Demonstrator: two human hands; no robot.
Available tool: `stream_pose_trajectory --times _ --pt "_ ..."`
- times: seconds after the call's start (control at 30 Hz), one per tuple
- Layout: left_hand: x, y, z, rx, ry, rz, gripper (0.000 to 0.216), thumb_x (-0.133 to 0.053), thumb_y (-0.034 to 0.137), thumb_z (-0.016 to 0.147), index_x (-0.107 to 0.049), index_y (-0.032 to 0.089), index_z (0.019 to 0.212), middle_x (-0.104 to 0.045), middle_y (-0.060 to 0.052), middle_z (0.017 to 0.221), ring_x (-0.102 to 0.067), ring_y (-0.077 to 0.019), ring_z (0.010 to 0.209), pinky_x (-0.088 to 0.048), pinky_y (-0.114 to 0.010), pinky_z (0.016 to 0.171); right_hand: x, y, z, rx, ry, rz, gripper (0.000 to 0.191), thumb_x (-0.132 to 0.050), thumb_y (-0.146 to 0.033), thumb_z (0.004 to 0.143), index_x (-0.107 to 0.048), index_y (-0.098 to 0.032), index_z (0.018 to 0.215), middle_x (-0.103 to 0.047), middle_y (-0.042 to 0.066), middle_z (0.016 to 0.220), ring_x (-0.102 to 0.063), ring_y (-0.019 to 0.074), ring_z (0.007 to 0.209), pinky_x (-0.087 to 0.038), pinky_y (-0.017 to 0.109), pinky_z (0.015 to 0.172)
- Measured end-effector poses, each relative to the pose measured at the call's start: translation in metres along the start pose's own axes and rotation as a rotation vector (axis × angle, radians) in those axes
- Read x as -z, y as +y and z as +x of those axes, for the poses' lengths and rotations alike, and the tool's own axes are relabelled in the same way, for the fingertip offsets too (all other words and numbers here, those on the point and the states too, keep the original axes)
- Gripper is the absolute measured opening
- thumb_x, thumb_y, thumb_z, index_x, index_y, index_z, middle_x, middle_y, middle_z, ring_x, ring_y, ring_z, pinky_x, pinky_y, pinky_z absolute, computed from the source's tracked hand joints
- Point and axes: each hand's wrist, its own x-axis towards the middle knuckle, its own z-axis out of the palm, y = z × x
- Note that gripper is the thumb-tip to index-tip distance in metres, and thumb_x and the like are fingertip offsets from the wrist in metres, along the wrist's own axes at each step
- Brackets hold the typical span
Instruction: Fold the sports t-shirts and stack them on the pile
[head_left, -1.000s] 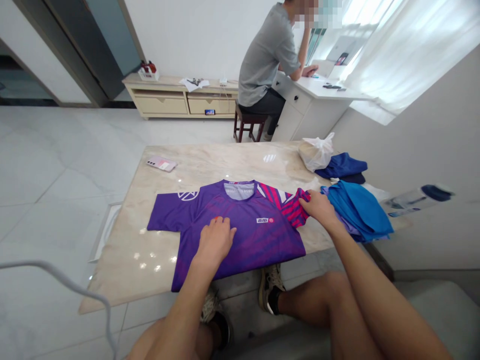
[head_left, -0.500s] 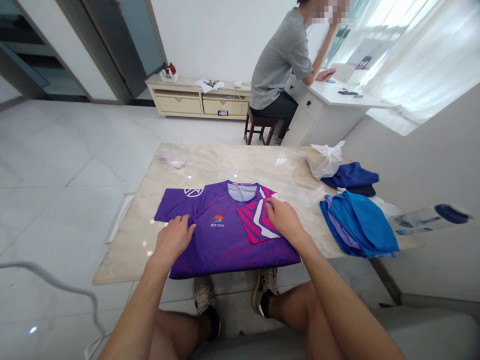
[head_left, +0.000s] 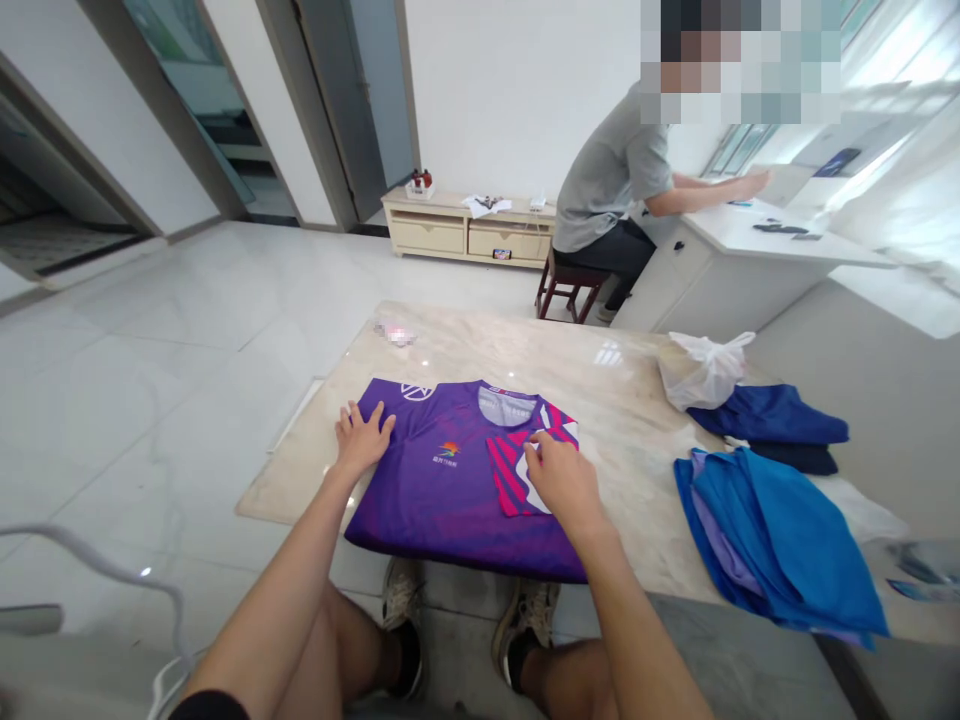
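Head view looks down on a purple jersey [head_left: 427, 500] lying front up on a marble table [head_left: 600, 400], its hem at the table's near edge and seeming to droop over it. The left hand [head_left: 364, 440] rests flat on the jersey's shoulder with its fingers spread. The right hand [head_left: 562, 480] sits curled on a pink-striped sleeve [head_left: 510, 480] doubled across the chest; the fingers gather at the sleeve's edge, but whether they pinch it is hidden. The risks lie mostly here: a quick release could let the sleeve spring back or skew, since nothing else pins it. A sideways tug could slide the jersey on the polished stone, with only the left hand's light pressure anchoring it. The weight of the drooping hem could drag the cloth off the edge. A pile of blue garments [head_left: 772, 540] lies well apart to the right.
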Motion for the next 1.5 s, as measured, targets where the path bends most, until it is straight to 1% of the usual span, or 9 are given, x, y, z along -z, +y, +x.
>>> stream_pose_trajectory --times 0.13,0.27,0.4,0.53,0.73,0.9,1.07,1.3,1.5 --pt "-0.007 0.005 -0.003 -0.059 -0.04 0.01 0.074 -0.02 0.059 0.113 -0.045 0.021 0.172 -0.029 -0.022 0.183 -0.026 -0.0425 0.17 -0.023 -0.067 0.134 0.003 0.006 0.001 -0.014 0.001 0.0 0.04 -0.042 -0.039 0.116 -0.071 -0.022 0.138 -0.081 0.013 0.115 -0.078 0.0306 0.11 -0.053 0.034 0.088" --pt "-0.003 0.018 -0.009 -0.055 -0.008 0.014 0.076 -0.018 0.054 0.114 -0.055 0.01 0.163 -0.042 -0.021 0.177 -0.04 -0.0412 0.162 -0.031 -0.063 0.132 0.003 0.015 0.001 -0.008 0.009 0.027 0.04 -0.043 -0.04 0.115 -0.072 -0.023 0.136 -0.082 0.012 0.114 -0.078 0.0301 0.109 -0.053 0.033 0.086" --pt "0.009 0.041 -0.027 -0.131 0.125 0.12 0.072 -0.025 0.05 0.114 -0.059 0.005 0.158 -0.047 -0.024 0.173 -0.043 -0.0442 0.157 -0.021 -0.071 0.134 0.005 0.02 0.0 -0.017 0.015 0.037 0.041 -0.042 -0.041 0.115 -0.073 -0.023 0.134 -0.082 0.012 0.117 -0.079 0.03 0.108 -0.054 0.033 0.084" --pt "0.014 0.082 -0.081 -0.342 0.271 0.225 0.071 -0.037 0.05 0.113 -0.051 0.004 0.165 -0.045 -0.026 0.174 -0.039 -0.0442 0.16 -0.006 -0.072 0.137 0.006 0.015 -0.002 -0.01 0.011 0.008 0.042 -0.043 -0.04 0.115 -0.073 -0.021 0.136 -0.082 0.015 0.119 -0.079 0.0301 0.108 -0.055 0.035 0.087" --pt "0.009 0.116 -0.151 -0.946 0.131 0.097 0.058 -0.041 0.045 0.115 -0.052 0.023 0.167 -0.042 -0.011 0.179 -0.038 -0.0298 0.164 -0.014 -0.054 0.143 0.011 0.014 -0.003 -0.028 -0.028 -0.029 0.043 -0.041 -0.041 0.115 -0.072 -0.021 0.137 -0.081 0.017 0.119 -0.079 0.032 0.109 -0.056 0.037 0.09" --pt "0.0 0.105 -0.127 -0.718 0.106 0.054 0.054 -0.042 0.039 0.115 -0.059 0.018 0.161 -0.055 -0.019 0.168 -0.049 -0.0335 0.157 -0.036 -0.053 0.134 0.016 0.021 -0.004 -0.085 -0.047 -0.108 0.041 -0.04 -0.035 0.115 -0.071 -0.018 0.136 -0.079 0.02 0.12 -0.079 0.0319 0.108 -0.055 0.036 0.091" --pt "-0.019 0.091 -0.111 -0.72 -0.056 0.082 0.059 -0.046 0.045 0.114 -0.052 0.021 0.168 -0.047 -0.018 0.175 -0.04 -0.034 0.166 -0.036 -0.054 0.134 0.001 0.031 0.003 -0.045 -0.109 -0.144 0.041 -0.038 -0.034 0.115 -0.07 -0.018 0.135 -0.077 0.02 0.124 -0.077 0.0315 0.112 -0.054 0.037 0.095" --pt "-0.03 0.087 -0.106 -0.841 -0.158 0.026 0.066 -0.043 0.047 0.115 -0.033 0.027 0.177 -0.035 -0.011 0.183 -0.031 -0.0289 0.17 -0.024 -0.055 0.139 -0.06 0.071 0.024 0.266 -0.095 -0.117 0.05 -0.044 -0.021 0.11 -0.059 -0.007 0.155 -0.063 0.023 0.156 -0.063 0.0328 0.143 -0.048 0.042 0.121" --pt "-0.03 0.07 -0.071 -0.582 -0.075 0.091 0.07 -0.036 0.049 0.115 -0.033 0.016 0.177 -0.028 -0.017 0.184 -0.025 -0.0353 0.172 -0.023 -0.06 0.138 -0.113 0.087 0.035 0.331 0.006 -0.133 0.069 -0.047 -0.038 0.111 -0.042 -0.003 0.17 -0.033 0.024 0.18 -0.031 0.0355 0.169 -0.032 0.053 0.136"
